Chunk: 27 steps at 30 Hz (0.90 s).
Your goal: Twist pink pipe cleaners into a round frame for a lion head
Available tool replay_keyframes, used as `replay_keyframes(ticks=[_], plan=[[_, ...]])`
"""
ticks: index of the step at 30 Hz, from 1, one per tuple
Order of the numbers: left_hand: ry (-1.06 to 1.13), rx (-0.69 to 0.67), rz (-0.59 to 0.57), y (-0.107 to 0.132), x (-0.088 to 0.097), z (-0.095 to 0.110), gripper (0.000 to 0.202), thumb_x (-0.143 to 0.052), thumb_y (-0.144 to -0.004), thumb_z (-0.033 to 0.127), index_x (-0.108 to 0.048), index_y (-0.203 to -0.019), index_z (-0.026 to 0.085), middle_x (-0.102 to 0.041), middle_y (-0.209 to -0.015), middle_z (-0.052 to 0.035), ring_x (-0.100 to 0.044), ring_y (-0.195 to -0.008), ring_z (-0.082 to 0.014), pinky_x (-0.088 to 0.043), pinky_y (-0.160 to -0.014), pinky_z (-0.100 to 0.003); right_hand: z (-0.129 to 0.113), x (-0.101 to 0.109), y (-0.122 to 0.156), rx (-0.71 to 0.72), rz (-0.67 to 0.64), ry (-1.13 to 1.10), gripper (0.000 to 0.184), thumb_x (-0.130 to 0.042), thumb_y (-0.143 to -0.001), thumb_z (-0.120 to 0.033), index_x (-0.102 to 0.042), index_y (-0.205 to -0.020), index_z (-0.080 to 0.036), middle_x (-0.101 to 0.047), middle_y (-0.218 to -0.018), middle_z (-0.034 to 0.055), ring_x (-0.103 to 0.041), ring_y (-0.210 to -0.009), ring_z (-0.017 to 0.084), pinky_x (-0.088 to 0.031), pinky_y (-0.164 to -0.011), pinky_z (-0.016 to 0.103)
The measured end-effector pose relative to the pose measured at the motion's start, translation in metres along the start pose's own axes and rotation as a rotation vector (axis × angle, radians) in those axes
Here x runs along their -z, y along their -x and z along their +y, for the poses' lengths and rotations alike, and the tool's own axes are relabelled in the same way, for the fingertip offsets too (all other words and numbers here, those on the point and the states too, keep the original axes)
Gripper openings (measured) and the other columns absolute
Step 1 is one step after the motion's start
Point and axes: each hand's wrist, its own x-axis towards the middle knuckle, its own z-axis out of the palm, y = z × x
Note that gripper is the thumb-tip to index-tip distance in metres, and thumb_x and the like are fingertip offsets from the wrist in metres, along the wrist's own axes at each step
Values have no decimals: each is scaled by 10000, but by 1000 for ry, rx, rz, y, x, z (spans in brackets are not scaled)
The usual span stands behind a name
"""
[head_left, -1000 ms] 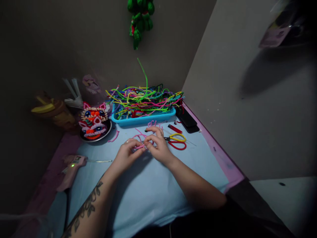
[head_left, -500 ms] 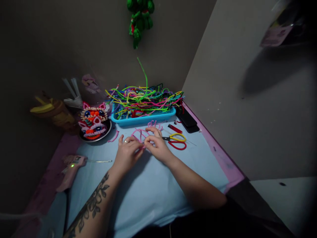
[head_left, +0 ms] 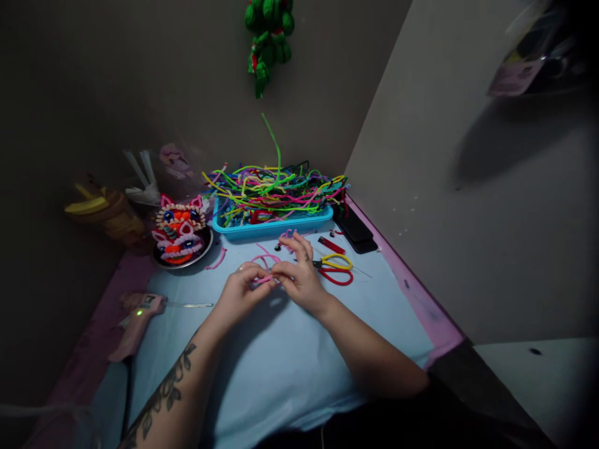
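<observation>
My left hand (head_left: 241, 288) and my right hand (head_left: 298, 275) meet over the light blue table cover (head_left: 281, 362), both pinching a bent pink pipe cleaner (head_left: 263, 269) between fingertips. Its loops curl up behind my fingers. Just past my right hand lies another curled pink pipe cleaner (head_left: 287, 235). A short pink piece (head_left: 216, 257) rests to the left, near the plate.
A blue tray (head_left: 271, 225) heaped with several coloured pipe cleaners stands at the back. Scissors (head_left: 334, 269) with yellow and red handles, a red lighter (head_left: 331, 244) and a black phone (head_left: 355, 229) lie right. A pipe-cleaner lion head (head_left: 180, 229) and a pink glue gun (head_left: 135, 318) sit left.
My left hand's fingers, briefly spread over the pink loop half a second ago, have closed back into a pinch. The view shifted down slightly.
</observation>
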Motion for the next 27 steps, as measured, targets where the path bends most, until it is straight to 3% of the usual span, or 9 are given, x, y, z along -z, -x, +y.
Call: replay_keyframes(ticks=[9, 14, 17, 20, 24, 27], plan=[[-68, -93, -27, 0, 1, -2, 149, -650, -794, 338, -703, -758, 203, -677, -746, -48, -574, -794, -199, -435, -771, -329, 1, 4, -1, 25, -163, -59, 95, -540, -843, -193, -630, -826, -220, -391, -1431, 61, -187, -1426, 300, -239, -1147, 556], [-101, -113, -16, 0, 1, -2, 113, -661, -774, 301, -715, -741, 207, -674, -724, -48, -567, -787, -205, -425, -767, -338, -4, 3, 0, 0, -212, -160, 121, -457, -897, -210, -559, -832, -210, -434, -1387, 106, -316, -1356, 260, -303, -1119, 514], [-11, -13, -21, 0, 2, 0, 133, -681, -746, 319, -699, -698, 197, -665, -696, -38, -568, -755, -196, -432, -751, -330, -6, 2, 0, -52, -200, -230, 211, -419, -949, -291, -567, -825, -206, -478, -1354, 120, -361, -1337, 245, -312, -1115, 496], [282, 235, -33, -1, 5, -1, 213, -724, -710, 381, -664, -689, 178, -650, -669, -22, -577, -672, -171, -457, -690, -311, 3, 2, -2, -192, -93, -345, 359, -412, -955, -497, -633, -931, -215, -485, -1397, 109, -350, -1374, 259, -281, -1133, 488], [806, 459, 78, -6, 11, -9, 291, -770, -673, 427, -615, -698, 182, -613, -644, -7, -571, -607, -151, -508, -658, -329, 25, -1, -6, -571, 188, -665, 544, -335, -930, -627, -610, -1149, -213, -568, -1334, 127, -511, -1254, 243, -437, -990, 424], [1022, 565, 149, -9, 13, -15, 239, -724, -740, 402, -600, -702, 201, -627, -671, -20, -600, -645, -176, -548, -707, -396, 29, -7, -6, -857, 42, -903, 441, -605, -811, -558, -655, -1077, -209, -670, -1172, 99, -641, -937, 196, -501, -718, 301]])
